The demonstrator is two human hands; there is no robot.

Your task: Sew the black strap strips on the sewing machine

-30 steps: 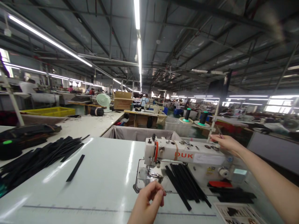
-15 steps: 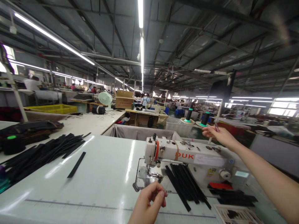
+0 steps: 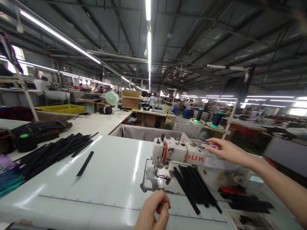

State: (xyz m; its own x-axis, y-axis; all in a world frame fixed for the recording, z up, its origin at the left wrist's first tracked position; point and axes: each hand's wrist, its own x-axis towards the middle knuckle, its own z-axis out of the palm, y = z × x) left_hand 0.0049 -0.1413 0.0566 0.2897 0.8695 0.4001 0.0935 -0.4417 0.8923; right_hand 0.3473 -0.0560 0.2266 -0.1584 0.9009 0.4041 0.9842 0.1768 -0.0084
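My right hand [image 3: 222, 149] is over the top of the white sewing machine [image 3: 177, 153], its fingers closed on a small pinkish tool whose shape is blurred. In front of the needle area, my left hand [image 3: 155, 207] is curled with thumb and fingers pinched together; anything between them is too small to make out. Several black strips [image 3: 192, 185] lie side by side on the machine bed, right of the needle. One single black strip [image 3: 85, 164] rests farther left on the pale tabletop [image 3: 115, 166].
A heap of black strips [image 3: 55, 150] covers the table's left side. Two black thread cones [image 3: 198, 115] stand behind the machine. A small tray [image 3: 249, 220] sits at the lower right. Beyond are a green fan [image 3: 112, 99] and a cardboard box [image 3: 131, 99].
My right hand has come down from beside the thread stand onto the machine's top. My left hand stays low in front of the needle, its fingers more closed. The view has shifted slightly.
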